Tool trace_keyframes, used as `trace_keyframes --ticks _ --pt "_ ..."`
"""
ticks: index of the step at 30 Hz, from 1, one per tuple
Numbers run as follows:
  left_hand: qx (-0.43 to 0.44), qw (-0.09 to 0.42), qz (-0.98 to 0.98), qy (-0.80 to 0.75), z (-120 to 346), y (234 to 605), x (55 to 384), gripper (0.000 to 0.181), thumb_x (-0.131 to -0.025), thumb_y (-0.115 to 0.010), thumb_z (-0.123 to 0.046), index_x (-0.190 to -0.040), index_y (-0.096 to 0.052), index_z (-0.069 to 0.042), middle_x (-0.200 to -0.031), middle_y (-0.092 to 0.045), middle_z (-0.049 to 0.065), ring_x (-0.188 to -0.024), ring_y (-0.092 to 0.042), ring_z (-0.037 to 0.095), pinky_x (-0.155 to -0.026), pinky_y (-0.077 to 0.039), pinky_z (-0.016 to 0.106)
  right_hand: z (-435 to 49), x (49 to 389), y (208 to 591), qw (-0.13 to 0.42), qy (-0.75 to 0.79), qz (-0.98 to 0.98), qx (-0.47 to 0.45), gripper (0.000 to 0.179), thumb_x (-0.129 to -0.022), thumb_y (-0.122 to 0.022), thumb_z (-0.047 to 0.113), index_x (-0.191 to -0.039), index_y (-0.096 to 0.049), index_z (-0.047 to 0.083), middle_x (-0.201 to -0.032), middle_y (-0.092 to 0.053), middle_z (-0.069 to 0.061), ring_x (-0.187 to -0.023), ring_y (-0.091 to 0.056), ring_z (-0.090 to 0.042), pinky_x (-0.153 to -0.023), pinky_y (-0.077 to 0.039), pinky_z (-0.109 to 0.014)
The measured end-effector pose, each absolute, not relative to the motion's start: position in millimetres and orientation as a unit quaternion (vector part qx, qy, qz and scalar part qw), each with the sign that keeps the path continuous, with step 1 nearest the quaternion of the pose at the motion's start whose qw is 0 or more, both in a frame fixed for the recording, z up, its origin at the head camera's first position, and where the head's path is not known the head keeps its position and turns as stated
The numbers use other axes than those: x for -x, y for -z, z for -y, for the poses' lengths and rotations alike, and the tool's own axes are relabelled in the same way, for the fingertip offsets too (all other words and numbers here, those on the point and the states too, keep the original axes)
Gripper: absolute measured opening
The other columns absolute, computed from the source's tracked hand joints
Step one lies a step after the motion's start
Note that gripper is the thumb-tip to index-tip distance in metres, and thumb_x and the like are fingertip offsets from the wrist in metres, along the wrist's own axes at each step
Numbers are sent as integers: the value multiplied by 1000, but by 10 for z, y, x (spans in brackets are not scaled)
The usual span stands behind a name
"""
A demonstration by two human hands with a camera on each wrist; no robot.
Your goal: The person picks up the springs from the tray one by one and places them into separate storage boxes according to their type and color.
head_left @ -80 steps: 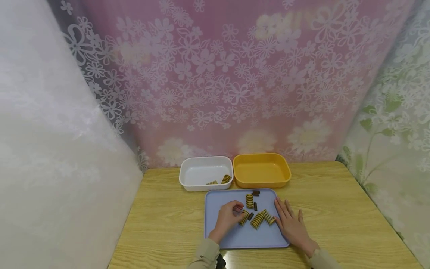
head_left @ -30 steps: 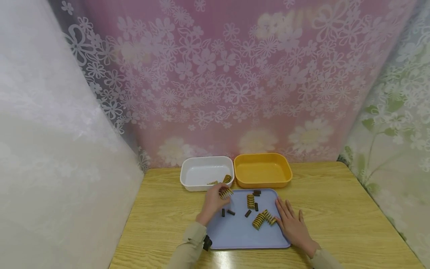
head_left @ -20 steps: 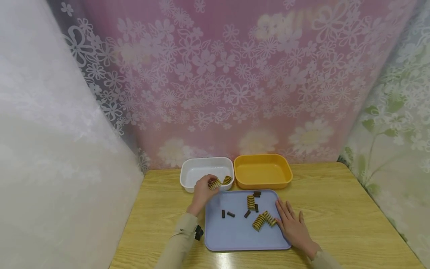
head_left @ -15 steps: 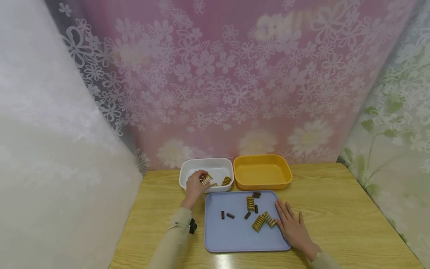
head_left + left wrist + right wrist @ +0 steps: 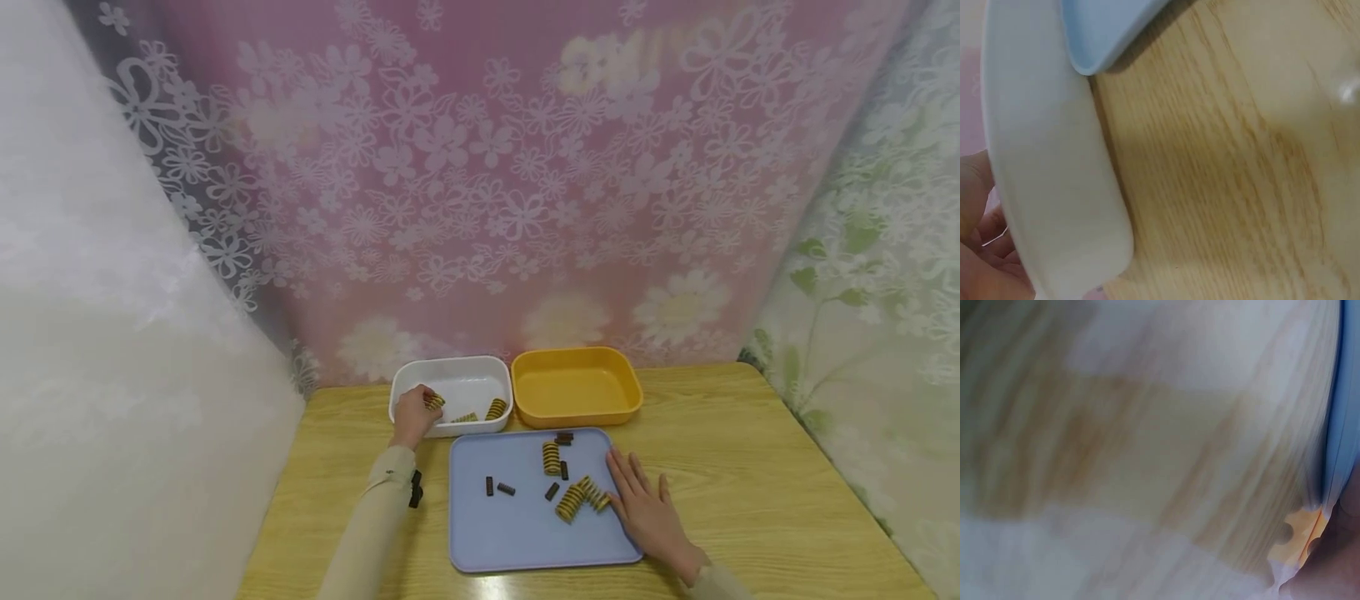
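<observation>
In the head view my left hand (image 5: 413, 416) reaches into the left end of the white bin (image 5: 452, 430), its fingers gripping a yellow coil spring (image 5: 434, 402). Two more yellow springs lie in that bin, one of them a fatter spring (image 5: 496, 409) at the right end. My right hand (image 5: 649, 515) lies flat with fingers stretched over the right rim of the blue tray (image 5: 510, 542). On the tray are yellow springs (image 5: 570, 503) and several small dark springs (image 5: 506, 489). The left wrist view has my left fingers (image 5: 994, 225) behind the bin's wall.
A yellow bin (image 5: 577, 421) stands right of the white one, at the back of the wooden table (image 5: 720, 467). Behind the table hangs a pink flowered curtain (image 5: 450, 208), with pale cloth at both sides.
My left hand has picked a yellow spring off the tray and carried it up and left into the white bin. Two dark springs show where it was. The right hand stays on the tray rim.
</observation>
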State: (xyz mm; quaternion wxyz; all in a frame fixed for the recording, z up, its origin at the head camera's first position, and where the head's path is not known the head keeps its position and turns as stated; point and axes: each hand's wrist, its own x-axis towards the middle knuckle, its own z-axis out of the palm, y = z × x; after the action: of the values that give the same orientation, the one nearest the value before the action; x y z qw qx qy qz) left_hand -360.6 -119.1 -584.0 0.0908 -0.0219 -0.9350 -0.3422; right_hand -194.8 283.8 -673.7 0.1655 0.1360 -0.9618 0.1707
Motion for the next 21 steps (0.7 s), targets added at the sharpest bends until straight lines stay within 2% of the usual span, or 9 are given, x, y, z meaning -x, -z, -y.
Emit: trace_keyframes --ticks 7,10,15,18,21 --pt "13 55 952 300 1211 5886 3657 26 -79 -84 -6 -100 -71 1 -90 -72 14 -84 -69 32 -79 -57 46 -2832 1949 6743 173 -163 962 -137 58 -105 -52 37 -155 -41 10 -163 -34 -6 -148 -32 -38 -101 -24 -82" --pt "23 50 952 300 1207 5860 3660 26 -80 -83 -5 -101 -71 2 -91 -72 15 -86 -69 32 -80 -56 47 -2855 1958 6778 167 -154 964 -139 58 -107 -49 38 -157 -37 11 -165 -29 -4 -151 -26 -34 -101 -23 -82" --pt "34 88 934 344 1197 5782 3608 19 -89 -74 -5 -105 -70 6 -94 -71 18 -84 -69 32 -76 -57 46 -2856 1969 6792 165 -152 964 -145 58 -106 -50 37 -157 -37 10 -166 -28 -4 -152 -25 -33 -101 -24 -82" --pt "42 115 917 379 1169 5741 3595 12 -94 -70 -7 -102 -71 2 -92 -72 15 -82 -70 29 -73 -58 43 -2863 1978 6801 154 -152 967 -139 59 -105 -52 36 -156 -38 10 -165 -29 -4 -151 -26 -36 -102 -23 -81" --pt "54 142 903 401 1121 5719 3585 8 -95 -69 -10 -97 -72 -3 -88 -73 10 -80 -71 25 -71 -59 39 -2880 1992 6828 143 -153 969 -134 60 -104 -54 35 -156 -38 10 -165 -30 -5 -151 -27 -36 -103 -22 -81"
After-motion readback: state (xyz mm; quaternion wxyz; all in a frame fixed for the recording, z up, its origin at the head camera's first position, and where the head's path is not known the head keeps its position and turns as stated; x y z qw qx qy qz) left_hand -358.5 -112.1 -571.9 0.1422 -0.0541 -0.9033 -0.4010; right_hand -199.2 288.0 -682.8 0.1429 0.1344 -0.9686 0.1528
